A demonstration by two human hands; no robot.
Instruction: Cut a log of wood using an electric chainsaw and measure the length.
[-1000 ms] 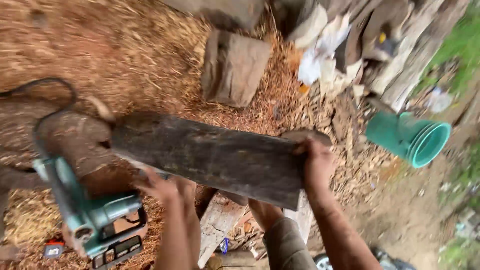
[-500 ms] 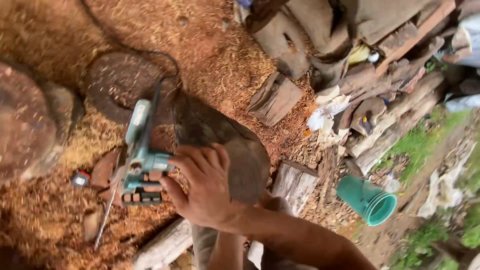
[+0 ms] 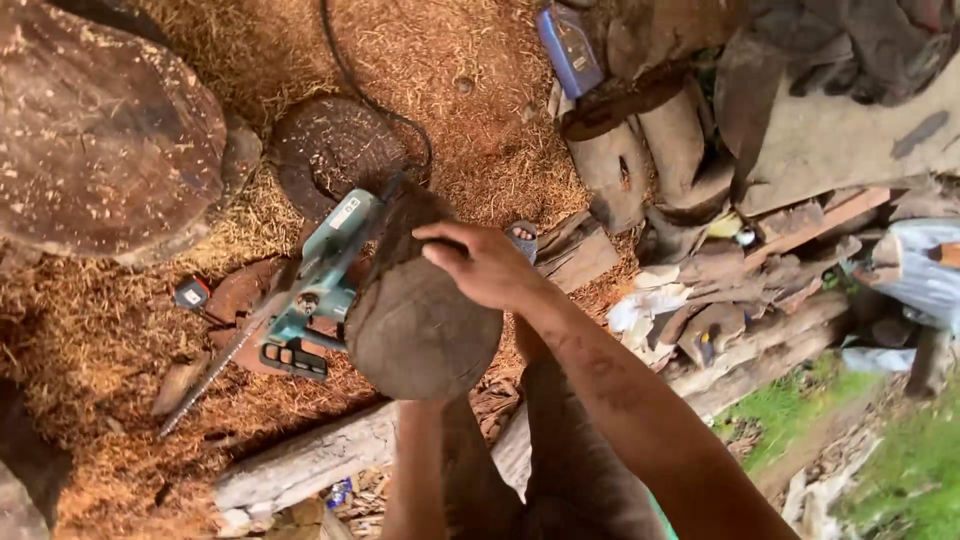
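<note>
The right hand [image 3: 487, 263] rests on the upper edge of a dark wood slab [image 3: 420, 320], fingers curled over the rim and gripping it, so the slab stands on end between the person's legs with its rounded face turned toward the camera. The left hand is hidden beneath the slab; only the forearm [image 3: 415, 470] shows, reaching up to its underside, so I cannot tell how that hand is closed. Judging by how things lie, the slab is lifted and held but not yet set down on any support, and no cutting is under way: the one teal chainsaw [image 3: 300, 310] lies idle in the sawdust [image 3: 90, 350] just left of the slab, its bar pointing down-left and its single black cord [image 3: 365, 95] trailing away upward. Near it sits one small tape measure [image 3: 192, 293]. One pale plank [image 3: 320, 460] lies across the ground by the legs. Farther out are two round log sections, a large one [image 3: 100, 130] at upper left and a smaller one [image 3: 335, 150] beside it. At the far top stands one blue bottle [image 3: 570, 48] beside a heap of scrap timber [image 3: 760, 290].
</note>
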